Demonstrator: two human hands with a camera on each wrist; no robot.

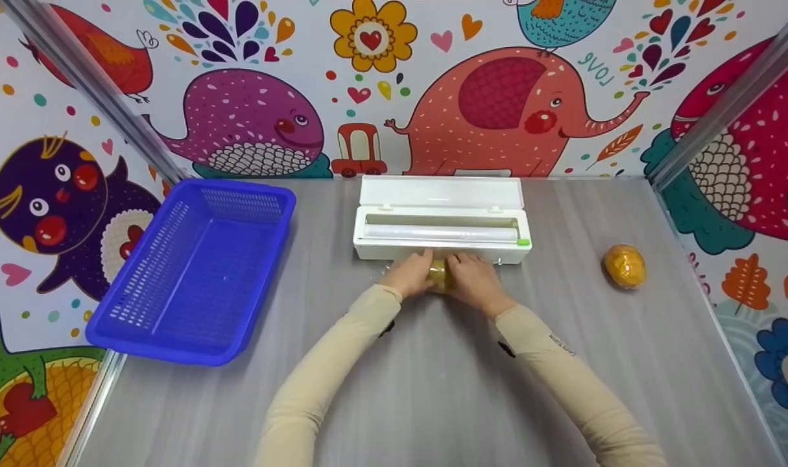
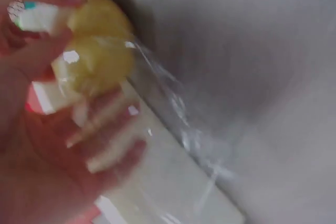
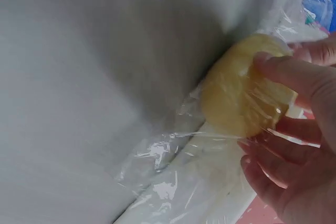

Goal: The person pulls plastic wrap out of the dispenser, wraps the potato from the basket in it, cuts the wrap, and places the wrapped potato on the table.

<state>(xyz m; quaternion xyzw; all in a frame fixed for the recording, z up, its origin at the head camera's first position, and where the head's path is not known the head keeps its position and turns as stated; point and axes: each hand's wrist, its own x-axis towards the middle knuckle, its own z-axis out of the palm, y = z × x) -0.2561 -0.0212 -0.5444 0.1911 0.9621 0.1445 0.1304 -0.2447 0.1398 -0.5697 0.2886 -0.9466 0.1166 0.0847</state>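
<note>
A round yellow fruit (image 1: 438, 275) is held between both hands, close in front of the white cling film box (image 1: 442, 252). Clear cling film (image 3: 160, 182) lies over the fruit and trails off to its side in loose, crinkled folds. My left hand (image 1: 411, 274) grips one side, its thumb and index finger on the fruit and the other fingers seen through film in the left wrist view. On the opposite side my right hand (image 1: 477, 280) holds it, thumb on top and fingers curled beneath. Inside the box, whose lid (image 1: 441, 192) stands raised, sits the film roll (image 1: 439, 233).
On the left stands a blue plastic basket (image 1: 202, 285) with nothing in it. Another yellow fruit (image 1: 624, 266), wrapped in shiny film, lies on the grey table (image 1: 562, 220) at the right. Cartoon-printed panels with metal posts border the table at the back and sides.
</note>
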